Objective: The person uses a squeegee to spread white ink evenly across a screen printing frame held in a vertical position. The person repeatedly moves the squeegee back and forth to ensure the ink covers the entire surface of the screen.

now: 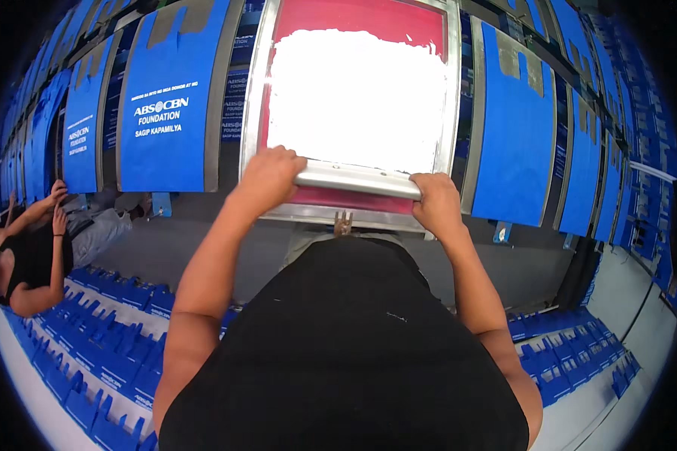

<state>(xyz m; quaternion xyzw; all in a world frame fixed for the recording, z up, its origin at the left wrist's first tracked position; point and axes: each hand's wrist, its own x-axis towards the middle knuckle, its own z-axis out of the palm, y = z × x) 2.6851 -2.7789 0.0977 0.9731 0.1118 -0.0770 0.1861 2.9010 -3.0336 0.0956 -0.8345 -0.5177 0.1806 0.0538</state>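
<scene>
A metal-framed printing screen (254, 98) lies in front of me, its red mesh (353, 200) showing along the edges. White ink (357, 98) covers most of the mesh. Across the near part of the screen lies a long silvery squeegee (357, 179), just at the ink's near edge. My left hand (271, 179) is closed around its left end, and my right hand (438, 203) grips the right end. A small metal bracket (343, 223) sticks out at the frame's near side. Whatever lies under the screen is hidden.
Flat blue bags lie on boards to the left (165, 113) and right (513, 128) of the screen. At the far left another person (34, 252) works at the same row. Blue bags stand in rows behind me, at lower left (120, 353) and lower right (564, 361).
</scene>
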